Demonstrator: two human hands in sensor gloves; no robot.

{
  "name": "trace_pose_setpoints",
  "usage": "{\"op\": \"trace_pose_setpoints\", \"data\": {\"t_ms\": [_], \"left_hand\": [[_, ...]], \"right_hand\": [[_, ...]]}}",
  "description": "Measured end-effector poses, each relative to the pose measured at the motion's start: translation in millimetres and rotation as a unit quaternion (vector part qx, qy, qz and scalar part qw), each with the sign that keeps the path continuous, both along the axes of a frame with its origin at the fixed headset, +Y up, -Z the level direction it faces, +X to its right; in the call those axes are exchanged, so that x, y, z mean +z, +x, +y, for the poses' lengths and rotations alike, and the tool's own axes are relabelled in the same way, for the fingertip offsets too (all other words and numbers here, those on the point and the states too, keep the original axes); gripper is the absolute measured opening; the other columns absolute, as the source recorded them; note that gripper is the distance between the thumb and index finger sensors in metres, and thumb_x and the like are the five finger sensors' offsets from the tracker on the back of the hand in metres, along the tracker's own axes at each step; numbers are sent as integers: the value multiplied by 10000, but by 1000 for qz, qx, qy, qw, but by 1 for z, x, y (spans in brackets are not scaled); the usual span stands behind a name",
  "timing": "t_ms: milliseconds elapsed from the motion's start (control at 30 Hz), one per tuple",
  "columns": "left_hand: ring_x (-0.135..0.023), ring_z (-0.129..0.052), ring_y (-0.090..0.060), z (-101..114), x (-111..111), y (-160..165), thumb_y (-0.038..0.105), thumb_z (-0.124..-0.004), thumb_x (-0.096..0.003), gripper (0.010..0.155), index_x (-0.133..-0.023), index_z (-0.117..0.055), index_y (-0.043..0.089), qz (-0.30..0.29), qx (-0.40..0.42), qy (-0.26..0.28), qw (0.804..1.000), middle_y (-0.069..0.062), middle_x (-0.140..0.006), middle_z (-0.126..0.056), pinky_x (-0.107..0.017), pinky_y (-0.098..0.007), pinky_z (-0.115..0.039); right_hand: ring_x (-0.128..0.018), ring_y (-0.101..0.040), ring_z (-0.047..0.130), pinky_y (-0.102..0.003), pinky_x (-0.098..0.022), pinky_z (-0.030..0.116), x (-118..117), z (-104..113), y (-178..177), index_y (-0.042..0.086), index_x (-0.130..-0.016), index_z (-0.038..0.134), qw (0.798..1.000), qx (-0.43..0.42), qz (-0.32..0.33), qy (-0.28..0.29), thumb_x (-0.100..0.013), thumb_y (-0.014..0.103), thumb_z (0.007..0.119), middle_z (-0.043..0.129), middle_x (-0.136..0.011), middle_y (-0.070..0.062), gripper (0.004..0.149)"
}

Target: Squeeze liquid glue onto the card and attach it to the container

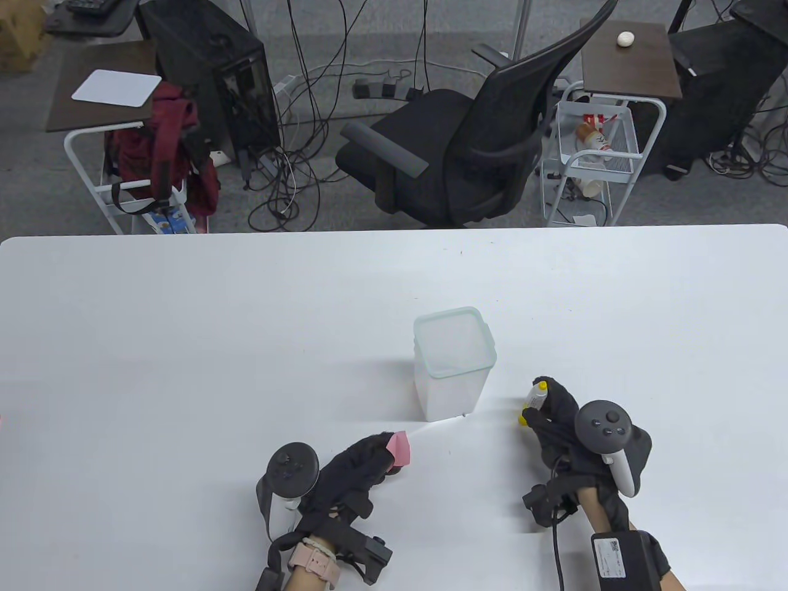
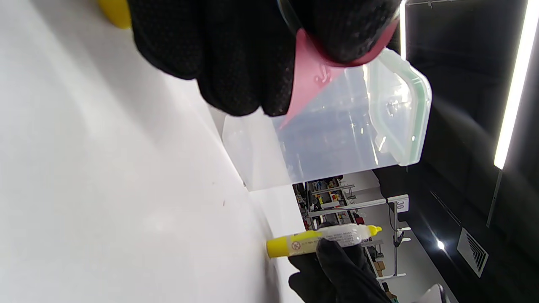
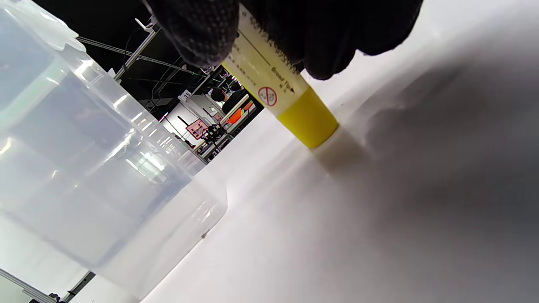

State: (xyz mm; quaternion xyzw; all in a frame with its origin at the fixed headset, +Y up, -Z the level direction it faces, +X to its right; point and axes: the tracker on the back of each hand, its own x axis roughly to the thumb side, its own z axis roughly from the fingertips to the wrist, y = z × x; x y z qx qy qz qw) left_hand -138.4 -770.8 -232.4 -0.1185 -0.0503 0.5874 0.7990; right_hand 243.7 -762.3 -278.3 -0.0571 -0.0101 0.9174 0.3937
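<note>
1. State: left hand (image 1: 357, 468) pinches the pink card (image 1: 400, 447) btwn thumb & fingers, at approx 7 o'clock of the container (image 1: 454, 363), near it but not touching. Right hand (image 1: 557, 415) grips the glue tube (image 1: 534, 401) at approx 4 o'clock of the container, yellow base end resting on the table (image 1: 184, 345), small yellow tip up.
2. Container stands upright, open-topped, translucent w/ a green rim, roughly mid-table.
3. Risk: the tube's tip seems capped; squeezing w/o opening gives nothing, and both hands are busy, so uncapping may mean letting go of smth.
4. Risk: card is small & largely covered by the glove fingers (image 2: 236, 63). Little bare face for glue, so glue could land on the glove and the card stick to it.
5. Risk: too hard a squeeze = excess glue, drips on table, card sliding down the smooth wall.
6. Risk: container looks light & empty; pressing the card on one side w/o bracing could tip or push it away.
7. Can't tell if any glue is on the card yet.
</note>
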Motion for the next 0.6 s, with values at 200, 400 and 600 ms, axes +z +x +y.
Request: {"op": "trace_pose_setpoints", "data": {"t_ms": [200,400,600], "left_hand": [[-781,-984,-229,0,1,-2,419,-727,-533,427,-919,-810,255,6,3,-2,1000,33,-827,-979,-616,-431,-797],[-785,-982,-227,7,1,-1,422,-724,-537,427,-923,-806,257,9,-4,12,1000,35,-831,-976,-620,-429,-795],[-783,-979,-247,51,-2,-1,412,-726,-550,425,-929,-808,240,61,-48,76,994,16,-835,-975,-615,-445,-789]], "right_hand": [[-912,-375,769,-533,-709,651,18,10,15,166,-1075,469,998,40,-20,32,-552,379,709,632,-1067,-125,614],[-660,-262,925,-440,-564,776,36,4,32,210,-898,700,997,32,-56,47,-551,333,707,848,-820,-38,369],[-661,-256,929,-434,-561,781,42,5,40,214,-898,696,996,7,-69,60,-552,342,700,848,-821,-31,369]]}}
